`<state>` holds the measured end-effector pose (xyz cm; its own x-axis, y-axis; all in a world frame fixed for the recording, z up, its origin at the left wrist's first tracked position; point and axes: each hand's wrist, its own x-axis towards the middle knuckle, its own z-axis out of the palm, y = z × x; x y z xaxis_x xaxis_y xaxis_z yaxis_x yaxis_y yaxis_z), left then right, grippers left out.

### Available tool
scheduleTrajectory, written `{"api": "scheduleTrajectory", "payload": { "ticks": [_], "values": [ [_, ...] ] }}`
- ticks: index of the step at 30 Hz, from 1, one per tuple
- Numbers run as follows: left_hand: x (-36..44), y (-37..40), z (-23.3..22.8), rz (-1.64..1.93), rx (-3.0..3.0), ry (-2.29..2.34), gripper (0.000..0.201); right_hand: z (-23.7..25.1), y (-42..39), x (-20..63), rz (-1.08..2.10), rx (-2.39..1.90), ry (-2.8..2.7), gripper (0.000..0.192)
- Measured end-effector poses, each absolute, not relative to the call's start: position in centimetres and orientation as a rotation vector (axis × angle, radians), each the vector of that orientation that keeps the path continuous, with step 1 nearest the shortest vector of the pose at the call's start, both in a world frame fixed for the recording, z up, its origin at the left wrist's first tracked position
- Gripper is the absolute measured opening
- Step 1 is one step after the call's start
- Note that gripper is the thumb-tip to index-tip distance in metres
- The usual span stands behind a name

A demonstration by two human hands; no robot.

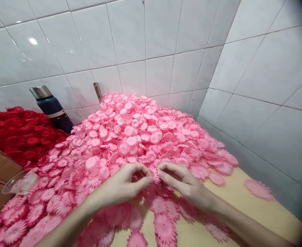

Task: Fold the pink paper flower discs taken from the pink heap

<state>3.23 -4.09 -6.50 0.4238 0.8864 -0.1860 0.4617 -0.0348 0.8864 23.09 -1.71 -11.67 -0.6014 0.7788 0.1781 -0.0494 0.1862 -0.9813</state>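
Pink frilled paper flower (156, 178) in both hands' (125, 185) (184, 185) pinching grip, atop heap (140, 137).

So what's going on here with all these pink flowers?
A person works at a big heap of pink flower pieces piled in a tiled corner. The left hand and right hand meet at the near edge of the heap, fingertips pinching at one small pink piece between them. Loose pieces lie scattered over the wooden table. A heap of red flower pieces and a dark blue flask stand at the left.
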Motion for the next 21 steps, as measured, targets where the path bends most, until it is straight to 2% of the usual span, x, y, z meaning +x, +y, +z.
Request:
{"api": "scheduleTrajectory", "payload": {
  "ticks": [9, 14, 18, 21],
  "values": [
    [3.8, -4.5, -6.2, 0.496, 1.918, 1.338, 0.019, -11.6, -1.8, 22.8, 1.468, -0.723, -1.750, 0.020],
    [2.5, -3.6, -6.8, 0.492, 2.358, 1.654, 0.016, -11.5, -1.5, 22.9, 1.480, -0.760, -1.653, 0.023],
    [1.0, -2.8, -6.3, 0.496, 2.438, 1.929, 0.016, -11.5, -1.5, 23.1, 1.499, -0.744, -1.597, 0.024],
    [0.5, -2.7, -5.7, 0.641, 2.435, 2.025, 0.015, -11.5, -1.5, 23.0, 1.484, -0.746, -1.592, 0.023]
  ]
}}
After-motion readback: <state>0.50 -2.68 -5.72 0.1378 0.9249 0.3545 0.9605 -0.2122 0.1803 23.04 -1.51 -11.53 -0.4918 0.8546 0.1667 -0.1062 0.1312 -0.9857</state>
